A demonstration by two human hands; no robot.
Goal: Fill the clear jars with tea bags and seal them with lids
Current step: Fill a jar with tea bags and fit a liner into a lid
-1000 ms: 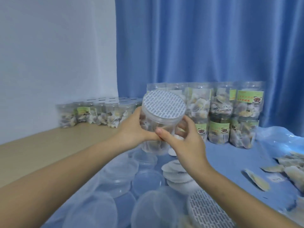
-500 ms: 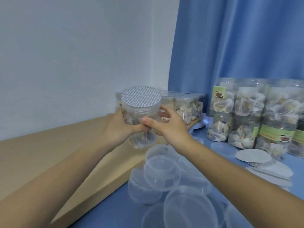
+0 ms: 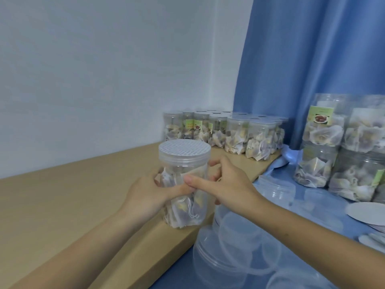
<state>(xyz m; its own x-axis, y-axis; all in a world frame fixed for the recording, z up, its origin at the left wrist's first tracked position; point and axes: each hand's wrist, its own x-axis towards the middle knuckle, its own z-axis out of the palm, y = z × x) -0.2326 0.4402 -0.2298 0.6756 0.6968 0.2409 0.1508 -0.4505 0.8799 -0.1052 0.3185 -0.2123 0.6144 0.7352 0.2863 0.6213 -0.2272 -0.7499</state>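
Clear cylindrical plastic jar (image 3: pixel 184 190), capped with a white grid-patterned lid (image 3: pixel 184 149), being held upright in both hands, low over the near edge of the tan wooden surface (image 3: pixel 62 205); contact between base and wood impossible to tell.

Left hand (image 3: pixel 145 197) wrapping the jar wall from the left, thumb lying across the front at mid-height, remaining fingers hidden behind. Right hand (image 3: pixel 227 184) closing in from the right, thumb pressing the front wall just above the left thumb, fingers curling round the far side. Both grips closed on the wall, none on the lid.

Pale, pyramid-shaped tea bags (image 3: pixel 185 207) sitting loosely inside, strings showing. Likely light; wall thin and smooth, probably flexing under a hard squeeze and slipping in a loose one. Best hold judged to be mid-body, below the ribbed neck, with a palm round the lid for any tightening.

Rows of filled, lidded jars (image 3: pixel 239 134) standing further back on the wood near the white wall (image 3: pixel 104 69). More labelled jars (image 3: pixel 341 151) stacked right, against the blue curtain (image 3: pixel 312 49). Empty clear jars (image 3: pixel 235 257) lying jumbled on the blue cloth (image 3: pixel 179 274) below; flat white discs (image 3: pixel 366 213) resting at far right.
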